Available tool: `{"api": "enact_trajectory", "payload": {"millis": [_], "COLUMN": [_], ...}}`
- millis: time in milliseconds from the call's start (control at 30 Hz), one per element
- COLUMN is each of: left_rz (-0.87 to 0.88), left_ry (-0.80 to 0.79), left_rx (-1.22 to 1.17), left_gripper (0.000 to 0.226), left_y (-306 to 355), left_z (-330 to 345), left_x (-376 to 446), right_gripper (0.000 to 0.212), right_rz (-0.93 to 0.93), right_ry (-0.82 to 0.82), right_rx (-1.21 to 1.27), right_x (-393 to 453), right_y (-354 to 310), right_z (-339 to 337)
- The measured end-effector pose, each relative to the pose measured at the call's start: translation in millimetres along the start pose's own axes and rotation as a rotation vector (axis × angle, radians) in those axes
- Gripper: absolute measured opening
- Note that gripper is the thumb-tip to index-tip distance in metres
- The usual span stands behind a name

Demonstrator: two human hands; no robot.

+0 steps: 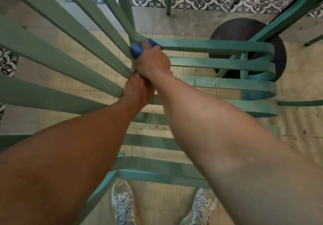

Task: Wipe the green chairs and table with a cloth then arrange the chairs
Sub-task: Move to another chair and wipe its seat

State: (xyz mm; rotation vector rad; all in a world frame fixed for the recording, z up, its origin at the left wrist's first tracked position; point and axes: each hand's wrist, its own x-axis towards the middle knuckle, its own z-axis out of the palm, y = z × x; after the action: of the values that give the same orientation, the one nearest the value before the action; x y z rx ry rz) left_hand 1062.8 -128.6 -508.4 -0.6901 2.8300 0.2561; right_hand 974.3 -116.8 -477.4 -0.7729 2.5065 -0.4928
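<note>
Chair-wiping under way, seen from above through green slats.

Slats [57, 62] of flat painted wood fan out at the left, duller green, meeting the brighter teal chair seat [218, 64] of curved parallel bars at the right. Left hand [136, 90] has its grip closed round the end of one slat, steadying it. Just beyond it, right hand [153, 62] has its grip clamped on a bunched blue cloth [139, 49], soft and crumpled, pressed where slats and seat join. Farther right, a dark round base [244, 30] sits on the pale floor [300, 78], with patterned tiles at the far edge. Judging from this, wiping is mid-course on one chair; which surfaces are finished cannot be told, and arranging the chairs looks yet to come.
</note>
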Motion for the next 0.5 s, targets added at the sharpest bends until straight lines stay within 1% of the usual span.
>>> {"api": "enact_trajectory", "payload": {"millis": [33,100,167,200,267,300,333,367,400,433,467,500], "left_rz": [0.012,0.065,0.090,0.097,0.107,0.107,0.100,0.097,0.099,0.105,0.105,0.106], "left_ry": [0.012,0.086,0.072,0.073,0.101,0.109,0.108,0.111,0.122,0.123,0.111,0.101], "left_rx": [-0.049,-0.078,-0.079,-0.087,-0.106,-0.102,-0.106,-0.112,-0.118,-0.109,-0.105,-0.108], "left_gripper": [0.036,0.039,0.041,0.040,0.040,0.040,0.040,0.039,0.038,0.037,0.037,0.038], "left_y": [-1,-3,-5,-5,-4,-4,-5,-5,-6,-6,-6,-7], "left_z": [-1,-4,-6,-4,-4,-4,-3,-2,-2,-3,-2,-2], "left_x": [4,9,8,8,8,8,7,8,8,7,7,9], "right_gripper": [0.042,0.039,0.042,0.043,0.046,0.046,0.046,0.047,0.048,0.047,0.044,0.041], "right_rz": [0.011,0.085,0.251,0.389,0.650,0.730,0.768,0.772,0.721,0.608,0.462,0.312], "right_ry": [0.063,0.248,0.405,0.449,0.437,0.395,0.385,0.419,0.470,0.479,0.435,0.342], "right_rx": [-0.027,-0.117,-0.189,-0.201,-0.222,-0.224,-0.224,-0.208,-0.199,-0.185,-0.133,-0.058], "right_x": [-8,-38,-74,-92,-120,-129,-133,-132,-124,-113,-102,-94], "right_y": [23,93,173,208,255,262,263,252,234,206,172,134], "right_z": [-6,-28,-62,-83,-113,-118,-114,-105,-90,-72,-51,-29]}}
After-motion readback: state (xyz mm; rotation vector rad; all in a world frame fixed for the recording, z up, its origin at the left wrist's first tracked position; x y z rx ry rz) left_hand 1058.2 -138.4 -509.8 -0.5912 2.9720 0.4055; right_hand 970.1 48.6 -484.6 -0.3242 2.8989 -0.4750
